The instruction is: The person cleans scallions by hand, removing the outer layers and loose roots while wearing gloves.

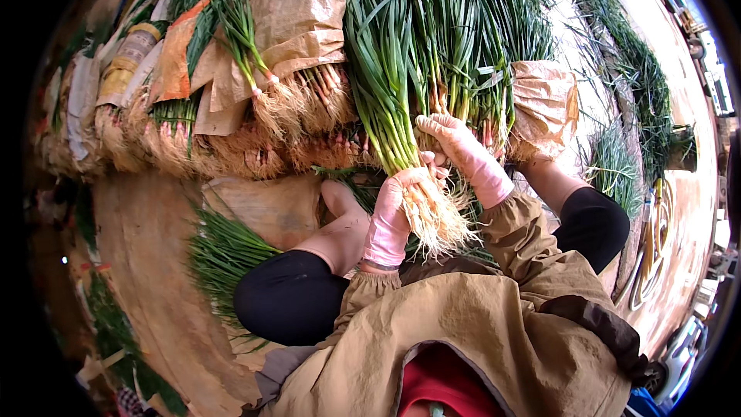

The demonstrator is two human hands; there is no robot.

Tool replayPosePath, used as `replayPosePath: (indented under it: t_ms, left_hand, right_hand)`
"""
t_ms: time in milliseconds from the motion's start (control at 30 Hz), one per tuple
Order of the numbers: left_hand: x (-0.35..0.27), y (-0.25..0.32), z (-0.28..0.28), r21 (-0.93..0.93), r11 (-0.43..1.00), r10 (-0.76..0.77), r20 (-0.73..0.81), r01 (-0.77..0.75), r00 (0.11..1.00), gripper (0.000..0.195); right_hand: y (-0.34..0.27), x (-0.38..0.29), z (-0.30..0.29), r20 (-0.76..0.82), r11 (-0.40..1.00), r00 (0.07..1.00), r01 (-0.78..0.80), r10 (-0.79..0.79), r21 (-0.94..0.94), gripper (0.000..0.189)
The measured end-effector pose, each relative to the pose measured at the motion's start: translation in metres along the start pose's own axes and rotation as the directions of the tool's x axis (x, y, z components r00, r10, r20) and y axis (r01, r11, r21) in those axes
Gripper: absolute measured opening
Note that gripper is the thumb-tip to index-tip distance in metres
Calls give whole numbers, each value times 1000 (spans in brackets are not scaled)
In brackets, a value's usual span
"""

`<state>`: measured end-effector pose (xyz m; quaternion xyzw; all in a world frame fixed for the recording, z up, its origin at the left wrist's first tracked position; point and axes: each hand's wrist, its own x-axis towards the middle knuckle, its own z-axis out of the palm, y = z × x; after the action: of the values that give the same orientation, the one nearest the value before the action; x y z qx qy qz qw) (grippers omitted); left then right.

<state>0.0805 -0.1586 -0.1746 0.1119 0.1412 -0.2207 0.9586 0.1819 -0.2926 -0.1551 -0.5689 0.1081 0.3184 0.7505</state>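
Note:
My left hand, in a pink glove, is wrapped around a bunch of young green garlic plants just above their roots. Pale, stringy roots hang below the grip towards my lap, while the long leaves point away from me. Just right of that bunch is my right hand, gloved the same way. Its fingertips lie against the lower stalks of more garlic plants; whether they grip any stalk cannot be made out. Some pink glove fingers show between the held bunch and my right hand.
Rooted bundles under woven sacks line the left. A folded sack stands near my right leg. Loose green leaves lie beside my left knee. A coiled hose and a parked vehicle are at far right.

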Motion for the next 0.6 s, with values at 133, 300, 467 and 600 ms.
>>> replayPosePath:
  t_ms: [133, 300, 467, 600]
  left_hand:
    - [4, -5, 0, -114, 993, 20, 100, -8, 995, 32]
    - [-4, -5, 14, -138, 988, 98, 200, -71, 975, 32]
    - [-5, -7, 0, -152, 988, 50, 162, -25, 985, 34]
    - [7, -18, -53, -84, 993, -79, 87, 86, 993, 32]
  right_hand:
    - [23, 9, -14, 65, 230, 679, 336, -732, -913, 39]
    - [39, 19, -91, -184, 261, 897, -81, -401, -962, 38]
    - [42, -18, -59, 210, 810, 970, 24, 123, -586, 42]
    - [-37, -20, 7, -90, 972, 984, 135, -154, -194, 48]
